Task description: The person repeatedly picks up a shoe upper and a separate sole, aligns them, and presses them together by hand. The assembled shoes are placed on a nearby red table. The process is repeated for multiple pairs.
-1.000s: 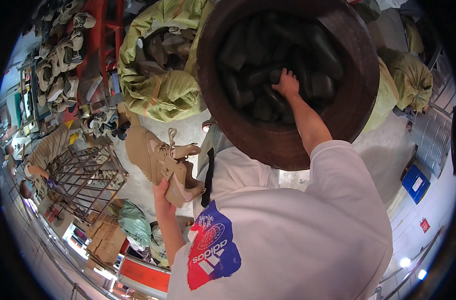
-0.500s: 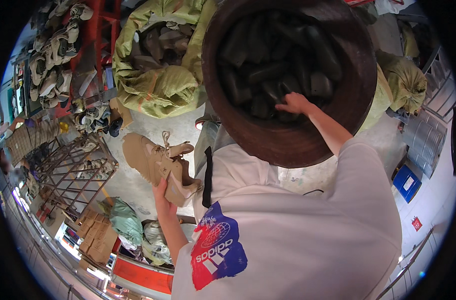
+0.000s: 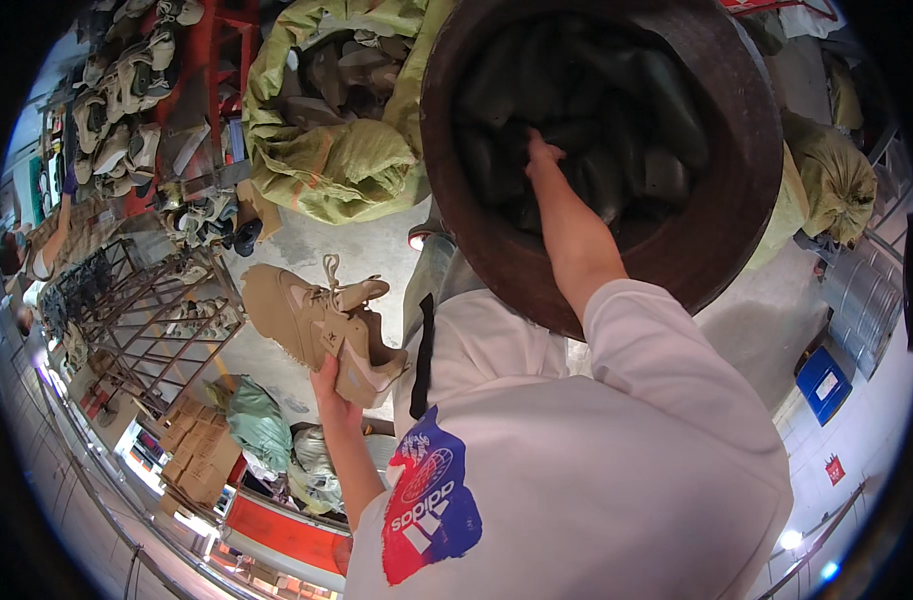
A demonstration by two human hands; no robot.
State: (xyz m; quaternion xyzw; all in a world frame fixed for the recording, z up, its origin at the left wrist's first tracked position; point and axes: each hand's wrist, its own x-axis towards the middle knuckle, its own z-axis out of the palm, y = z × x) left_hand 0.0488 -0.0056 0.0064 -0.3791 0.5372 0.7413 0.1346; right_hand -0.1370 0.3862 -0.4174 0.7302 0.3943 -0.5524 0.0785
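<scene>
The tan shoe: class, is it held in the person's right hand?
No, the left hand grips the tan shoe; the right hand reaches into the brown tub.

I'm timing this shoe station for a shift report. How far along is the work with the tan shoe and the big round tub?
Done: the left hand already grips the tan shoe at its heel. In hand: the right hand reaches among the dark pieces in the brown round tub, nothing visibly picked out. Left: the shoe shows no dark piece in or on it, and the yellow-green sack still holds many shoes.
</scene>
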